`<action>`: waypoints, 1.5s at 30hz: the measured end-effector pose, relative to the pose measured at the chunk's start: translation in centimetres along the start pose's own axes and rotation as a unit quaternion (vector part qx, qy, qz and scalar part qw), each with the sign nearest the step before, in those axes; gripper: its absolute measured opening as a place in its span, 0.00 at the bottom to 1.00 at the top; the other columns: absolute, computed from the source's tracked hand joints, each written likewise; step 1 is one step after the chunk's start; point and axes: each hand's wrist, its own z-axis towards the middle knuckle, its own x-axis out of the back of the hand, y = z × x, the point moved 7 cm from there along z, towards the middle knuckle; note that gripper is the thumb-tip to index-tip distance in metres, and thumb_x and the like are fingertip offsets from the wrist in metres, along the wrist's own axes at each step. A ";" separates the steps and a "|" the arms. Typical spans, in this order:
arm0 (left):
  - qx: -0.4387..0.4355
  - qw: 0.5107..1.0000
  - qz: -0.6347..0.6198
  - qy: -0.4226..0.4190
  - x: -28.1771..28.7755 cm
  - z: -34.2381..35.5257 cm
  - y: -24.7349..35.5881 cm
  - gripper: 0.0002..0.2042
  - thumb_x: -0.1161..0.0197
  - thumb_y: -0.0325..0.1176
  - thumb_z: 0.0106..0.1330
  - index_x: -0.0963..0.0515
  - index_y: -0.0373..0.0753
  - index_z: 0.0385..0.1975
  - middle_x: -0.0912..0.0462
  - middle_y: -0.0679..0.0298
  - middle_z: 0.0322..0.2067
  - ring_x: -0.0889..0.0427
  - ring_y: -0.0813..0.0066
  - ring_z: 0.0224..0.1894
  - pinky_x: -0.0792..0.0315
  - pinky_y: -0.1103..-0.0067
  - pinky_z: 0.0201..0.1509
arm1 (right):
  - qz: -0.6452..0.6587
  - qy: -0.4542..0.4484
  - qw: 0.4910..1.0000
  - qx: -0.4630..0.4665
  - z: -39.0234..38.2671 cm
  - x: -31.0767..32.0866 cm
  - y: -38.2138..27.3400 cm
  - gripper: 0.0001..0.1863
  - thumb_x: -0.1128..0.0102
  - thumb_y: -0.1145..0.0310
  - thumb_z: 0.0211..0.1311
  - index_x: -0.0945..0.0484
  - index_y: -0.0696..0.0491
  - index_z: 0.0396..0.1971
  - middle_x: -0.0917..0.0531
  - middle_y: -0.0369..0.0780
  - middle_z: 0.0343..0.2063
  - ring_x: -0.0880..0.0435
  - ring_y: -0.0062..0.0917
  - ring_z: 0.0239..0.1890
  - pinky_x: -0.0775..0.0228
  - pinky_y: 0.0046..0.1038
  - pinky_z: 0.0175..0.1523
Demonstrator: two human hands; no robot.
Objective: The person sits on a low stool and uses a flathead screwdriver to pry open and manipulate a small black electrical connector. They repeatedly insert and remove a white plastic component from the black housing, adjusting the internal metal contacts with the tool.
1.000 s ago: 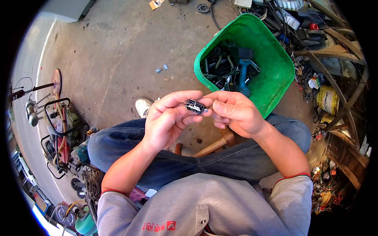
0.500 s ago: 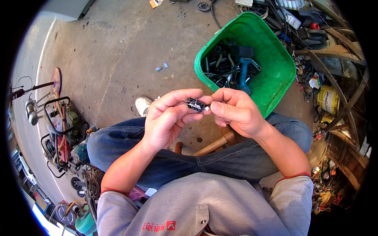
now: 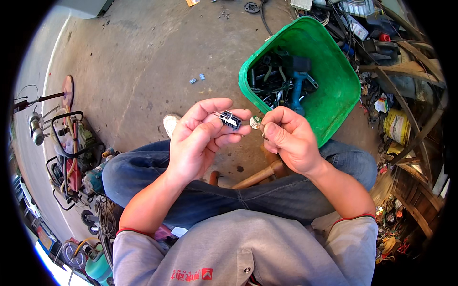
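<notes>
My left hand [image 3: 195, 138] grips a small rectangular black plastic part [image 3: 230, 121] with pale metal pieces in it, between thumb and fingers in front of my lap. Just to its right, my right hand [image 3: 292, 140] pinches a small round board [image 3: 255, 122] that looks silvery and green, held apart from the black part. Fine detail on both pieces is too small to make out. Beyond my hands stands a green plastic tub [image 3: 338, 100] holding dark tools and a blue power tool [image 3: 298, 90].
Two small pale pieces [image 3: 193, 81] lie on the concrete floor [image 3: 143, 57] near my shoe [image 3: 169, 125]. Machinery with black tube frames [image 3: 69, 148] stands at the left. Heaped scrap, bent slats [image 3: 420, 66] and a yellow container [image 3: 397, 126] crowd the right edge.
My hands have moved apart slightly, the left one up and leftward with the black part. The small round board now shows clearly between them in my right fingers.
</notes>
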 end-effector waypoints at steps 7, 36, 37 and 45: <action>0.004 0.999 -0.001 0.042 2.4 -1.0 0.6 0.13 0.54 0.27 0.70 0.34 0.31 0.51 0.25 0.41 0.48 0.18 0.63 0.44 0.21 0.78 0.45 | -0.078 0.149 0.980 -0.110 6.4 5.3 16.3 0.11 0.42 0.63 0.63 0.27 0.56 0.30 0.29 0.30 0.20 0.37 0.11 0.16 0.46 0.17 0.19; 0.098 0.990 0.105 -0.002 0.8 -2.2 -0.6 0.15 0.39 0.20 0.59 0.29 0.32 0.46 0.21 0.61 0.35 0.19 0.79 0.34 0.23 0.83 0.37 | -0.157 -0.028 0.982 -0.106 -0.2 -3.3 -1.2 0.09 0.39 0.70 0.61 0.23 0.61 0.33 0.21 0.33 0.24 0.29 0.08 0.25 0.39 0.13 0.28; 0.100 0.989 0.106 -0.002 0.8 -2.2 -0.7 0.14 0.39 0.20 0.59 0.29 0.33 0.45 0.20 0.61 0.35 0.19 0.79 0.34 0.22 0.84 0.37 | -0.165 -0.026 0.981 -0.099 -0.3 -3.2 -1.2 0.09 0.39 0.70 0.61 0.23 0.61 0.33 0.21 0.33 0.24 0.28 0.08 0.25 0.39 0.13 0.28; 0.030 0.995 0.097 -0.019 0.7 -2.2 -0.6 0.13 0.40 0.16 0.58 0.30 0.34 0.43 0.21 0.61 0.36 0.18 0.78 0.36 0.22 0.83 0.40 | -0.180 -0.012 0.979 -0.096 -0.4 -3.0 -1.3 0.07 0.39 0.72 0.59 0.22 0.60 0.31 0.20 0.33 0.23 0.28 0.08 0.25 0.38 0.13 0.27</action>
